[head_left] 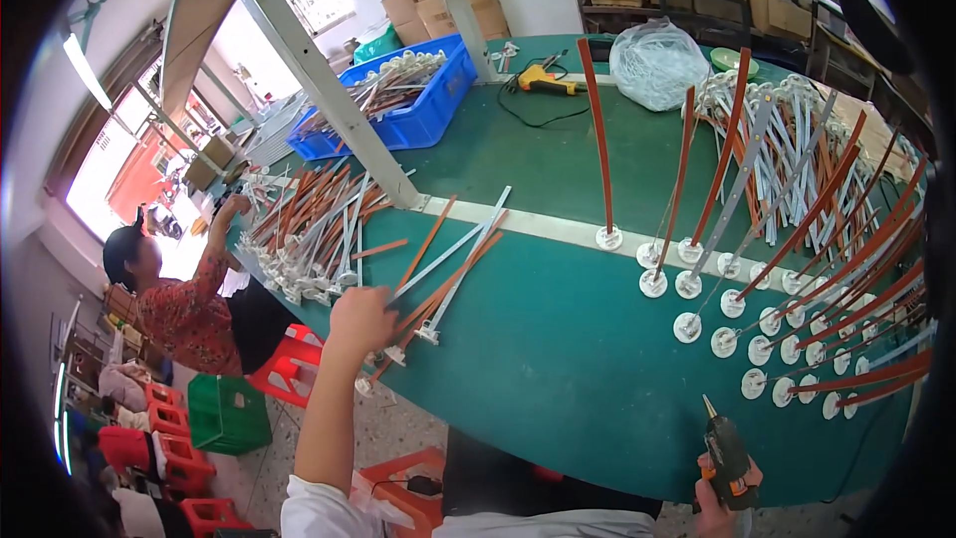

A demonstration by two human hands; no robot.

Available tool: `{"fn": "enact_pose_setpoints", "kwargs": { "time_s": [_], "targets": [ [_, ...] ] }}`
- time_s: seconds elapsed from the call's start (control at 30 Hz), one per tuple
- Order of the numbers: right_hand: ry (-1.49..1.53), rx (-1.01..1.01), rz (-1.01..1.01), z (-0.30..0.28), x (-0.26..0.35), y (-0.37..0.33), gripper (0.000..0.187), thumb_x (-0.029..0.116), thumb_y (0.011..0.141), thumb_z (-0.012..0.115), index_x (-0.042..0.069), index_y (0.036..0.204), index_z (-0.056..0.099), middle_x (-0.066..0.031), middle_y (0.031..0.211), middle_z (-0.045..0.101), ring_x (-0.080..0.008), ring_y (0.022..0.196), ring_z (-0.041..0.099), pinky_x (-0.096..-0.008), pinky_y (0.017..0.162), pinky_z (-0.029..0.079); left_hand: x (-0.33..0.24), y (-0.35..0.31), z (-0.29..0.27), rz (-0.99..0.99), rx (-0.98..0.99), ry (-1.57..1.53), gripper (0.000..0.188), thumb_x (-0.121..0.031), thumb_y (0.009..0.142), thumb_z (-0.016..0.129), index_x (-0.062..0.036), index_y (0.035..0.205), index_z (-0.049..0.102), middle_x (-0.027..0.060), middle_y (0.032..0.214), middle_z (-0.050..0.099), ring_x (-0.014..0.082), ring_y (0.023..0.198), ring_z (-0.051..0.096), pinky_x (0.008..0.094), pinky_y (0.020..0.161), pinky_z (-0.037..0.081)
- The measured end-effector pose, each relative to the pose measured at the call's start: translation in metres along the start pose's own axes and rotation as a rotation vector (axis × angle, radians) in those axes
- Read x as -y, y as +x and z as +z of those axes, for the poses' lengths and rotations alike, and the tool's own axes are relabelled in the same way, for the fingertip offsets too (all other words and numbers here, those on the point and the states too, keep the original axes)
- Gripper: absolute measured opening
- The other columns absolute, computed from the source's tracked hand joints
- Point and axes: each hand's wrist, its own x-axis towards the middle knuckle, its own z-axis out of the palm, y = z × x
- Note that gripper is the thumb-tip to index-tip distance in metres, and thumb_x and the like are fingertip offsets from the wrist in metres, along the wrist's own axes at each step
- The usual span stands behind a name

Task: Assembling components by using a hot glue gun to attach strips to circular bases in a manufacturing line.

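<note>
My right hand, at the lower right, is wrapped round a black and orange glue gun whose metal nozzle points up over the green table. My left hand is at the near left edge, fingers curled beside a few loose brown and white strips with white end pieces; its fingertips are partly hidden, so what they grip is unclear. At the right, several brown and grey strips stand up or lean from round white bases set in rows on the table.
Behind my left hand lies a big pile of strips. A blue crate holds more. A yellow glue gun, a clear plastic bag and another heap of strips lie farther back. A metal post rises from the table. Another person sits left.
</note>
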Motion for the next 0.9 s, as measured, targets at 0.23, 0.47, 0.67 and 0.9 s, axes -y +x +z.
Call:
{"fn": "enact_pose_setpoints", "kwargs": {
  "time_s": [0.23,0.47,0.67,0.9],
  "targets": [
    [-1.392,-0.344,-0.391,0.034,-0.02,-0.001,0.054,0.004,0.089,0.069,0.004,0.139,0.05,-0.0145,0.115,0.066,-0.017,0.087,0.065,-0.0337,0.069,0.054,0.016,0.02,0.019,-0.021,-0.002,-0.002,0.015,-0.021,0.085,0.074,-0.009,0.092,0.078,0.0188,0.091,0.074,0.0399,0.086,0.072,0.0506,0.079,0.058],
    [-1.247,-0.426,-0.282,0.052,-0.017,0.003,0.043,0.005,0.09,0.068,0.004,0.13,0.053,-0.0143,0.115,0.065,-0.0113,0.071,0.054,-0.0288,0.061,0.046,0.004,0.039,0.019,0.07,-0.187,-0.397,0.016,-0.016,0.083,0.078,-0.0028,0.092,0.077,0.0121,0.076,0.074,0.0304,0.071,0.073,0.0424,0.07,0.056],
    [-1.294,-0.393,-0.288,0.045,-0.013,-0.003,0.045,0.005,0.09,0.068,0.003,0.132,0.052,-0.0135,0.114,0.065,-0.0118,0.071,0.055,-0.0304,0.062,0.047,-0.004,0.021,-0.007,0.05,-0.512,-0.558,0.012,-0.008,0.088,0.079,0.0022,0.091,0.073,0.006,0.073,0.072,0.0105,0.066,0.069,0.0255,0.06,0.051],
    [-1.665,-0.02,-0.225,0.095,-0.019,0.038,0.046,0.005,0.081,0.075,0.0,0.124,0.057,-0.0134,0.108,0.067,-0.0201,0.085,0.065,-0.0354,0.071,0.053,-0.098,-0.071,-0.024,0.14,-0.485,-0.768,0.009,0.002,0.086,0.079,0.0059,0.089,0.072,0.0094,0.075,0.072,0.0128,0.074,0.07,0.0258,0.066,0.054]
  ]
}}
